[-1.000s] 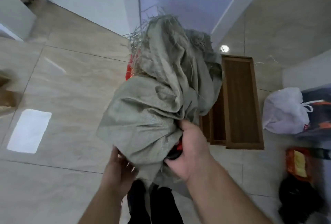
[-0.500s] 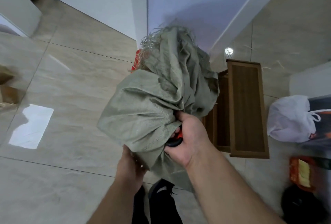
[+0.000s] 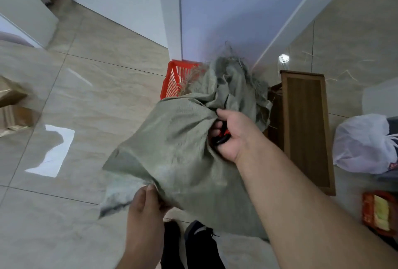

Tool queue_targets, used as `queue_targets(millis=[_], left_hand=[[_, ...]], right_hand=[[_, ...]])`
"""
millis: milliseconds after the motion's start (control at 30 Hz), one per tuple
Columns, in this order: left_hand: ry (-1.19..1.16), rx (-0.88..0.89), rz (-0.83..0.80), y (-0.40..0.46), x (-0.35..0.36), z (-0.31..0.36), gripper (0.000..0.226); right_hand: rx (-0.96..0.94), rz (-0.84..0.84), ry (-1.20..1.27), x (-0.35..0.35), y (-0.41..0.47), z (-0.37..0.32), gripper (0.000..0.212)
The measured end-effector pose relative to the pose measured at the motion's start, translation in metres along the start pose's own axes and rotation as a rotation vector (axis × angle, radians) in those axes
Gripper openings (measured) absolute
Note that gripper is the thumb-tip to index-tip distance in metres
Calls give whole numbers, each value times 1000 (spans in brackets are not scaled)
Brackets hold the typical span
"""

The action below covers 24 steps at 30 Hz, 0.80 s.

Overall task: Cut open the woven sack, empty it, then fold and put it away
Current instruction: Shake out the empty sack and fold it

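The grey-green woven sack [image 3: 178, 146] hangs crumpled in the air in front of me, its frayed cut end up at the far side. My left hand [image 3: 144, 206] pinches the sack's near lower corner. My right hand [image 3: 233, 134] clutches a bunch of the sack's middle and also holds a red-and-black handled tool [image 3: 223, 137], mostly hidden in the palm. Behind the sack stands a red plastic basket [image 3: 172, 79] with straw-like fibres in it.
A brown wooden tray [image 3: 305, 126] lies on the tiled floor to the right. Further right sit a white plastic bag [image 3: 364, 141] and a red packet [image 3: 377, 212]. Cardboard [image 3: 10, 101] lies at the left edge. My shoes [image 3: 193, 245] are below. White walls stand behind.
The sack has dropped lower and spread out, uncovering the red basket behind it. My left hand has shifted left to the sack's corner. My right hand keeps its grip.
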State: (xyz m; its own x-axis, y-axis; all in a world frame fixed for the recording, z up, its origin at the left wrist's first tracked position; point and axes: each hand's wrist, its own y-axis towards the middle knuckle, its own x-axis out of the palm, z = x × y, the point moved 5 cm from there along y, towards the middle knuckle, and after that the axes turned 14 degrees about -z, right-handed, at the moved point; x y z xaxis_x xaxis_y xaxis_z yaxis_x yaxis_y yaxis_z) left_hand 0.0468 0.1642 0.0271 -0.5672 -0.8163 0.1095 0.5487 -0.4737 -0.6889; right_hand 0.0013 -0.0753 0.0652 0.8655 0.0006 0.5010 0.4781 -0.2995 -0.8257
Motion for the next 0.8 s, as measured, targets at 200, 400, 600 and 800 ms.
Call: queue_targets(millis=[200, 400, 600, 800], left_hand=[[-121, 154, -55, -13, 41, 64, 56], [-202, 297, -168, 30, 79, 114, 46], [-238, 298, -237, 71, 115, 144, 42], [-204, 320, -276, 91, 140, 167, 39]], right_hand=[[18, -31, -346, 10, 47, -42, 35], [-271, 104, -1035, 7, 44, -107, 20], [-413, 328, -1242, -78, -55, -99, 24], [-299, 318, -1419, -134, -70, -53, 67]])
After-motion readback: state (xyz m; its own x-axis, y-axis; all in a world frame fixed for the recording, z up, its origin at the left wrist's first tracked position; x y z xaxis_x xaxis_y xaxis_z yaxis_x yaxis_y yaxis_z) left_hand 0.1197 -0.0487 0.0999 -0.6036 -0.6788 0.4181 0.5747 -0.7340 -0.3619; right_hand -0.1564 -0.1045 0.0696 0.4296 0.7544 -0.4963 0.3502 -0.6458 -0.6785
